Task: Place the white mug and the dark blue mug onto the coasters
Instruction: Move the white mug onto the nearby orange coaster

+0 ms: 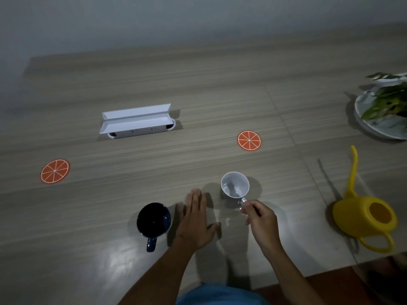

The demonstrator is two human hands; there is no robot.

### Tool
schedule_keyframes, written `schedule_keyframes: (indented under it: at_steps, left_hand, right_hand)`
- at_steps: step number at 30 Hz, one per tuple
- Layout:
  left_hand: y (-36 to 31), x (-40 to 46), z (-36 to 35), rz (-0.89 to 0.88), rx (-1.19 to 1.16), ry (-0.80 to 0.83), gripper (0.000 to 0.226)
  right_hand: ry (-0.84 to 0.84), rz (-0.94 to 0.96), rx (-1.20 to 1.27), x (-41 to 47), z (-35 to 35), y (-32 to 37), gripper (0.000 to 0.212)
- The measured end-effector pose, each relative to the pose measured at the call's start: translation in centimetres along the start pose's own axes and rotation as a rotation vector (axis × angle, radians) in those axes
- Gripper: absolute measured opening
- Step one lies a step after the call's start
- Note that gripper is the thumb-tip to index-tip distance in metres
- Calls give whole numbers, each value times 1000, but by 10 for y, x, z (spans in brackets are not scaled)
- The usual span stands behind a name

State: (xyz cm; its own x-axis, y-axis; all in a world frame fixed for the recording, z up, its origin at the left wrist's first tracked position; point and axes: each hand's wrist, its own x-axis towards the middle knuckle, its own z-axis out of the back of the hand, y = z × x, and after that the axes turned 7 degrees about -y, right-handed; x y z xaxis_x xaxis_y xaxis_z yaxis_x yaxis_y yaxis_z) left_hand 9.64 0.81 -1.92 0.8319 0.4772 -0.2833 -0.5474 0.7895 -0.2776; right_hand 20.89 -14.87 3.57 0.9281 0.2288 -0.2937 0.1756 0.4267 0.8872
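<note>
My right hand [259,219] pinches the handle of the white mug [234,185], which stands upright near the table's front. My left hand [197,219] lies flat and open on the table, just right of the dark blue mug [153,220], whose handle points toward me. It does not touch that mug. Two orange-slice coasters lie bare: one coaster [249,140] beyond the white mug, the other coaster [55,171] far to the left.
A white open box [136,122] sits at the middle back of the wooden table [198,84]. A yellow watering can [365,214] stands at the right front. A potted plant on a white plate [374,124] is at the right edge.
</note>
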Motion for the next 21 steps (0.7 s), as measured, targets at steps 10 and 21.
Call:
schedule_keyframes:
  at_steps: [10,21]
  left_hand:
    - [-14,75,-5,300,-150,-60,97]
    - [-20,84,-25,394,-116,-193,91]
  right_hand:
    - [-110,-88,61,57,-6,18,24]
    - [-150,-62,101,103,-18,10,29]
